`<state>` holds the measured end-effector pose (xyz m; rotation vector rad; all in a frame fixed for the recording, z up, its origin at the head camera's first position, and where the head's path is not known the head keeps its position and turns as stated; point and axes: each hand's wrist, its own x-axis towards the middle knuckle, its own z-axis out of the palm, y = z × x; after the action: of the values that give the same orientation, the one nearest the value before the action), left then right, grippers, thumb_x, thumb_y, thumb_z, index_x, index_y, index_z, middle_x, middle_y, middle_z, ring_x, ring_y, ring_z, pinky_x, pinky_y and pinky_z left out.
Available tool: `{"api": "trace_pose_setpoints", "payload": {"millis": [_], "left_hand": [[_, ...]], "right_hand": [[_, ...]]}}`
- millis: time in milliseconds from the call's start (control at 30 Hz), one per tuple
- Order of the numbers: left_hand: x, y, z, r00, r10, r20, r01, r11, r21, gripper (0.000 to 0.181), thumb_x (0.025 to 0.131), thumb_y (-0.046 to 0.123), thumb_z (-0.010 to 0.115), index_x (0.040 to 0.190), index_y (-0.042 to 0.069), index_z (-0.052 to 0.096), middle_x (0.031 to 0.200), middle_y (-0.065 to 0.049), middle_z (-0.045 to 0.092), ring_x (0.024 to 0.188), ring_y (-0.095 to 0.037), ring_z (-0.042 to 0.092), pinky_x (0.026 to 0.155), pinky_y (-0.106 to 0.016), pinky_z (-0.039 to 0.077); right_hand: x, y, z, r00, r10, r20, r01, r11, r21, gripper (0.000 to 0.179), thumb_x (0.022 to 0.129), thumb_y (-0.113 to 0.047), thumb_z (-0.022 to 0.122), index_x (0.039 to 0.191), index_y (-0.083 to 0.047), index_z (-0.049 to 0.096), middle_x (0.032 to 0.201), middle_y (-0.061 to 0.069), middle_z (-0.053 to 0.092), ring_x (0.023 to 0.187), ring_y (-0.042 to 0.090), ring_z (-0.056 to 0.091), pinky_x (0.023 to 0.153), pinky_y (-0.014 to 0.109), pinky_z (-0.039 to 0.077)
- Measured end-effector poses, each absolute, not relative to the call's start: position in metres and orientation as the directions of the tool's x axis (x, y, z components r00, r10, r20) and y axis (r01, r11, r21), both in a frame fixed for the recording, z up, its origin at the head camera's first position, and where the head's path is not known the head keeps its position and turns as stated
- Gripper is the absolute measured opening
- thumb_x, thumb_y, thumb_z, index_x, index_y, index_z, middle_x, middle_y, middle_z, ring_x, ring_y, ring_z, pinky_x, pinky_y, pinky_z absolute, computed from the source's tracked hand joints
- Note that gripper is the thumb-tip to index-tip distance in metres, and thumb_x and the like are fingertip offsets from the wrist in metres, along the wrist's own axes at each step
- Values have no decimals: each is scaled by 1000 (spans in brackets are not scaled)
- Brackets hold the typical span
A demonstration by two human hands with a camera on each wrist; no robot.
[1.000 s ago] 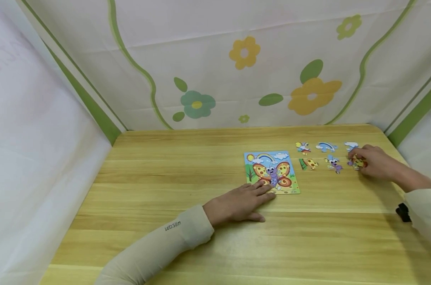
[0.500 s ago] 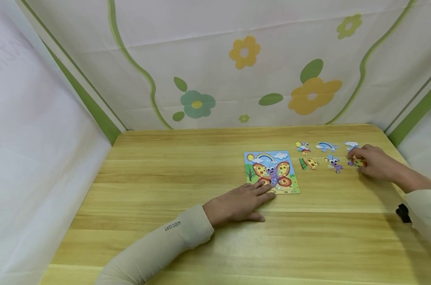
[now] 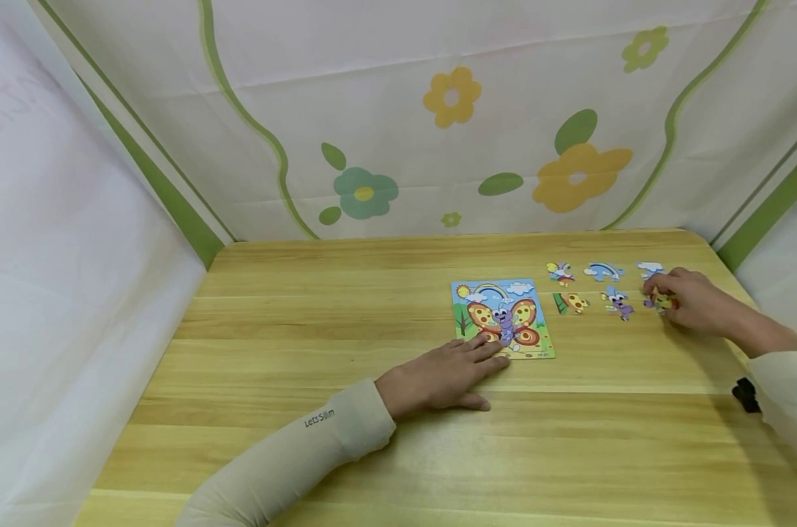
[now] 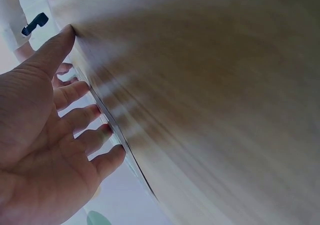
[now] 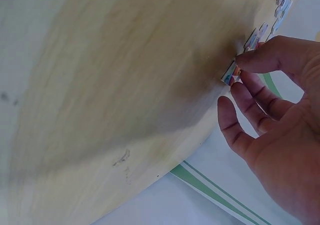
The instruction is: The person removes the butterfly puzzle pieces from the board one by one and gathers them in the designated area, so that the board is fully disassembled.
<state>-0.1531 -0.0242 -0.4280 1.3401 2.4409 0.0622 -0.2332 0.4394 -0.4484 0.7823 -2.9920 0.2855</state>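
We look onto a white fabric backdrop (image 3: pixel 372 88) printed with orange, yellow and teal flowers and green vines, and below it a pale yellow wood-grain worktop (image 3: pixel 293 322). A left beige sleeve (image 3: pixel 299 457) with dark lettering reaches in from below, and a right beige sleeve (image 3: pixel 790 399) from the right edge. We see the left hand (image 3: pixel 446 375) lying palm down with its fingers spread, the fingertips on the near edge of the board and the thumb out to the side. The right hand (image 3: pixel 701 301) pinches a red-and-yellow jigsaw piece (image 3: pixel 664 299) between thumb and fingers at the near right of the group; we cannot tell whether the piece touches the worktop. The square, colourful butterfly picture board (image 3: pixel 503 315) lies flat, left of the pieces. A small black device (image 3: pixel 746 395) shows beside the right cuff. Close together we count a far row, with a yellow sun piece (image 3: pixel 560 274), a blue rainbow piece (image 3: pixel 604 271) and a white cloud piece (image 3: pixel 649 268), and a near row, with a green-and-yellow wing piece (image 3: pixel 572 303), a purple butterfly-body piece (image 3: pixel 618 304) and the pinched one.
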Motion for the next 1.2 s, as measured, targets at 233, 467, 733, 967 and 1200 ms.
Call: {"api": "trace_pose_setpoints", "payload": {"millis": [233,467,733,967,1200], "left_hand": [[-152,-24,-428,-496,822,-282,812,553,185,75,107,53,52,169,21,24,178,-2,12,165,-25,10,131,-47,25],[-149,-26,-424,-499,819,-285,816,554,164,75,107,52,52,169,19,24,178,-2,12,165,-25,12,130,-48,27],[-145,-37,-426,-543,791,-282,797,591,122,75,107,54,51,169,20,24,177,-2,17,164,-24,17,130,-45,27],[-143,-53,-426,-585,761,-280,769,630,107,77,106,57,51,169,20,25,177,-2,16,164,-27,18,129,-48,28],[-142,-65,-422,-610,738,-287,741,660,123,75,105,54,54,168,23,26,177,-5,15,164,-27,18,129,-51,29]], "right_hand": [[-235,430,-442,-882,-468,59,-470,859,-204,40,73,17,75,110,3,68,99,19,65,88,33,61,69,43,48],[-234,386,-430,-894,-448,23,-436,855,-281,34,83,10,71,116,5,66,114,29,63,107,50,57,83,62,48],[-231,312,-417,-862,-507,1,-477,808,-346,35,90,6,71,125,7,65,121,26,65,114,47,60,92,63,51],[-225,256,-417,-819,-574,1,-533,759,-373,34,92,-1,71,125,5,67,119,20,69,108,37,66,94,57,55],[-219,217,-421,-787,-616,-38,-536,713,-453,33,94,-6,73,125,2,68,115,13,69,103,27,66,86,47,57]]}}
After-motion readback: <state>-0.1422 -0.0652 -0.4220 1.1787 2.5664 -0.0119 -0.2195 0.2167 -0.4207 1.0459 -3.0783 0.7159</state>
